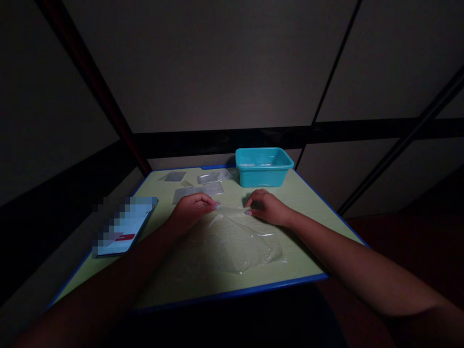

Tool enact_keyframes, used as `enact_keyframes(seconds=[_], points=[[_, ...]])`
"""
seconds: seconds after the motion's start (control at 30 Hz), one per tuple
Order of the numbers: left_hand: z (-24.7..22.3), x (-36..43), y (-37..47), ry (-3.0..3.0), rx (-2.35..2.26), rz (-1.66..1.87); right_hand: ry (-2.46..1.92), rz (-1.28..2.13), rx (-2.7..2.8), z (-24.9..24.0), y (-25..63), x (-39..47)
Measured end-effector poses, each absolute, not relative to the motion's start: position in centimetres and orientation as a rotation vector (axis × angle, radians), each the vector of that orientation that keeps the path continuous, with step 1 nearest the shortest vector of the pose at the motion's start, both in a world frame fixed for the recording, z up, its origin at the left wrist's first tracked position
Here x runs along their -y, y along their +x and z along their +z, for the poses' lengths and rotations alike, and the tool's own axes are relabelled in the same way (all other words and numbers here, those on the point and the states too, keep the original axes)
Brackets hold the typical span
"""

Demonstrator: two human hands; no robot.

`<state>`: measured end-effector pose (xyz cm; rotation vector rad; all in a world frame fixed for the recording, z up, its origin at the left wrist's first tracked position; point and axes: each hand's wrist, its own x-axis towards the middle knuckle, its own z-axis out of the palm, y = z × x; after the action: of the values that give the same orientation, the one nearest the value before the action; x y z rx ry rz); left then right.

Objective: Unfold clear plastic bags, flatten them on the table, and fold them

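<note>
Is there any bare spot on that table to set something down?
Yes: the table looks bare on the right, between the teal tub, right forearm and table's right edge. A smaller patch lies between the slim device and grey flat pieces. The middle is crowded with clear plastic.

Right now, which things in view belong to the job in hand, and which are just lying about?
In the job:
- clear plastic sheet, pinched by the left hand
- right hand, at its edge
- table beneath

Apparently lying about:
- flat plastic pieces, possibly related
- turquoise tub
- tablet-like device, partly pixelated
</note>
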<state>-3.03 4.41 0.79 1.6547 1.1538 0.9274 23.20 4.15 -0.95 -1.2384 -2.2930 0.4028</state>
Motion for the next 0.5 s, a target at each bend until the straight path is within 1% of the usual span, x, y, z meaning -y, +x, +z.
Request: enact_keyframes(seconds=[0.13,0.23,0.37,0.5], points=[[0.45,-4.41,-3.07,1.584,-1.037,0.933,-1.287,0.413,2.273,-0.59,23.18,-4.01],[0.39,-4.43,-3.14,1.585,-1.009,0.958,-1.282,0.484,2.265,-0.36,23.32,-3.93],[0.67,-4.26,-3.14,1.616,-1.038,0.915,-1.244,0.597,2.267,-0.15,23.61,-3.85],[0.98,-4.12,-3.12,1.671,-1.086,0.863,-1.241,0.627,2.271,0.05,23.76,-3.71]])
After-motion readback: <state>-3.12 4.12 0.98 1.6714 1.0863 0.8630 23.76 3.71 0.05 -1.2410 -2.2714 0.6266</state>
